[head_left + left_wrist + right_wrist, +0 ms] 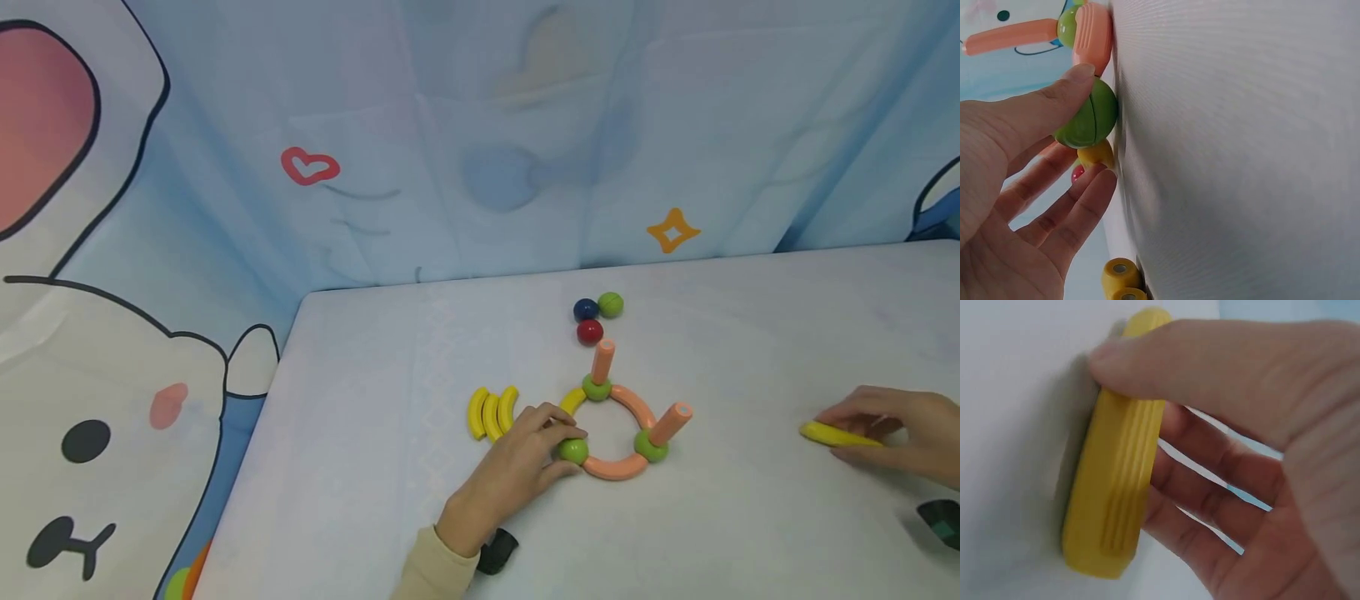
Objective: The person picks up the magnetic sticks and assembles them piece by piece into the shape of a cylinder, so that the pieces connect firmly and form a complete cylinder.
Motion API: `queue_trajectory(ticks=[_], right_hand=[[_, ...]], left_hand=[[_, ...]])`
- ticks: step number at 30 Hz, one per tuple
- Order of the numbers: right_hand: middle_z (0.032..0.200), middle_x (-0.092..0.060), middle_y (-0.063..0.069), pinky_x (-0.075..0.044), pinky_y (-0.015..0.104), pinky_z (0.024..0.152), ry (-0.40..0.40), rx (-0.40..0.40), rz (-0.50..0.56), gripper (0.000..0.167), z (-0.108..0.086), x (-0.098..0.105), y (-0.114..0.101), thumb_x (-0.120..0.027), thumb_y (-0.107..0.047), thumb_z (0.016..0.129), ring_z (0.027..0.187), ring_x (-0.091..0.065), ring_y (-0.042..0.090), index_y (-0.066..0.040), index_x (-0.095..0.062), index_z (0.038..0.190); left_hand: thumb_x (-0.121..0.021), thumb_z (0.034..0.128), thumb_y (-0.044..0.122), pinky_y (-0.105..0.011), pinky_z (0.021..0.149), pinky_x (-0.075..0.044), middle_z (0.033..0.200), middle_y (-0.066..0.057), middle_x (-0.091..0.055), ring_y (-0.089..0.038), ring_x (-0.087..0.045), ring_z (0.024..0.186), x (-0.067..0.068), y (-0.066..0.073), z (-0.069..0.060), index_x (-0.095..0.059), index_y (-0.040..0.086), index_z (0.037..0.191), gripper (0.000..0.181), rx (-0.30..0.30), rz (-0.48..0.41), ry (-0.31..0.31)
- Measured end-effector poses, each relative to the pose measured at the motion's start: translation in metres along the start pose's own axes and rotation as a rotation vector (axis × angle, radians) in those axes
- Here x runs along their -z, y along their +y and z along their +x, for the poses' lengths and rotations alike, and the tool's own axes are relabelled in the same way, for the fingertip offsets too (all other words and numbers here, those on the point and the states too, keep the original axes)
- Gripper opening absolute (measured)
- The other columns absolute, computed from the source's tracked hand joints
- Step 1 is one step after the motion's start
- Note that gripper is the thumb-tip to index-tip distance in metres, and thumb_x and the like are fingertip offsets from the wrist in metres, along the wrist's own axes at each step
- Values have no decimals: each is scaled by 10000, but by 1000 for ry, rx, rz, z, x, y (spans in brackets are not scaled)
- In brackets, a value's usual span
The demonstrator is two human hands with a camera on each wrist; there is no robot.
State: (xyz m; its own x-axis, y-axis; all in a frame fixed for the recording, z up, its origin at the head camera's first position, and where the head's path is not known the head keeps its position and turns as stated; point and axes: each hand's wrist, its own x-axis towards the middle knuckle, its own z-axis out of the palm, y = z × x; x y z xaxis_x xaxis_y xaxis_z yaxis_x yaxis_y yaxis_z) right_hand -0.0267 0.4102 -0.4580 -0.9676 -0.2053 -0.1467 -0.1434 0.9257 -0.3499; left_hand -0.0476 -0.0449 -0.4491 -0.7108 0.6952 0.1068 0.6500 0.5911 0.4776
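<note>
A ring of curved orange pieces (615, 468), a curved yellow piece (573, 401) and green balls lies on the table, with two straight orange rods (603, 362) standing up from it. My left hand (528, 450) pinches the ring's nearest-left green ball (574, 451); its thumb lies on the ball (1088, 115) in the left wrist view. Off to the right, my right hand (892, 425) holds a yellow magnetic rod (1113, 481) between thumb and fingers, low over the table, its side ribbed. Whether the rod touches the table I cannot tell.
Several curved yellow pieces (491, 414) lie just left of the ring. Behind it sit a blue ball (586, 310), a light green ball (611, 304) and a red ball (590, 332). A printed curtain (450, 167) hangs along the back of the white table (360, 400).
</note>
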Motion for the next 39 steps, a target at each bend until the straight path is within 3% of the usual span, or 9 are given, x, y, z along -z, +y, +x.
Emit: queue_trajectory(ticks=[6,10,12,17,20,23,25,32,39], right_hand=[[962,-651,-66,-507,75,702,329,197,124,557,-2,9,-60,-924,164,577,826,-552,-123,-57,-706,1040],[1039,-633,-107,-446,22,874,503,255,329,496,-10,27,-109,-893,144,681,954,-576,-63,-21,-687,1101],[1070,-636,-76,-434,37,936,559,290,423,347,-16,35,-135,-845,-20,820,998,-585,4,10,-681,1124],[1090,-667,6,-497,119,948,509,437,508,411,-26,43,-199,-881,23,783,1004,-623,105,-31,-705,1151],[1092,-684,8,-531,155,921,450,535,588,634,-22,32,-229,-876,240,624,999,-636,113,-65,-711,1155],[1086,-685,-42,-552,174,886,397,548,655,598,-13,15,-248,-883,193,669,1007,-634,90,-134,-710,1139],[1076,-681,-79,-561,173,854,387,535,673,568,-6,5,-254,-886,160,699,990,-627,79,-164,-710,1130],[1077,-687,-112,-344,230,1171,386,487,681,529,6,-14,-260,-897,97,735,987,-704,76,-210,-717,1126],[1109,-676,-108,-403,212,1133,405,481,667,517,10,-25,-260,-881,125,737,996,-692,69,-149,-706,1139]], left_hand=[[-782,943,251,-133,1026,-432,1311,-5,-601,-136,-561,1151,-1,0,-1,-743,105,1268,358,-3,6,5],[-785,943,265,-134,1020,-438,1314,-5,-608,-135,-561,1140,-1,0,0,-743,109,1271,366,-13,10,10],[-789,941,267,-134,1013,-441,1312,-1,-620,-132,-563,1128,-1,-1,0,-744,111,1270,367,-23,9,17],[-791,944,262,-141,1017,-438,1308,6,-647,-115,-571,1134,-2,-4,0,-727,106,1286,382,-48,-14,30],[-795,940,243,-141,1026,-431,1310,5,-649,-117,-578,1141,-4,-6,0,-686,92,1295,400,-57,-68,36],[-806,927,220,-130,1009,-431,1292,5,-654,-113,-581,1097,-4,-7,0,-657,91,1269,395,-60,-99,39],[-814,919,212,-120,992,-431,1273,7,-659,-108,-581,1067,-4,-7,2,-664,91,1242,377,-59,-94,32],[-809,932,211,-108,972,-442,1216,15,-688,-109,-607,1059,0,-2,5,-708,95,1179,292,-77,24,-9],[-819,930,201,-97,909,-446,1171,10,-672,-110,-598,1027,2,2,4,-711,92,1151,269,-100,92,4]])
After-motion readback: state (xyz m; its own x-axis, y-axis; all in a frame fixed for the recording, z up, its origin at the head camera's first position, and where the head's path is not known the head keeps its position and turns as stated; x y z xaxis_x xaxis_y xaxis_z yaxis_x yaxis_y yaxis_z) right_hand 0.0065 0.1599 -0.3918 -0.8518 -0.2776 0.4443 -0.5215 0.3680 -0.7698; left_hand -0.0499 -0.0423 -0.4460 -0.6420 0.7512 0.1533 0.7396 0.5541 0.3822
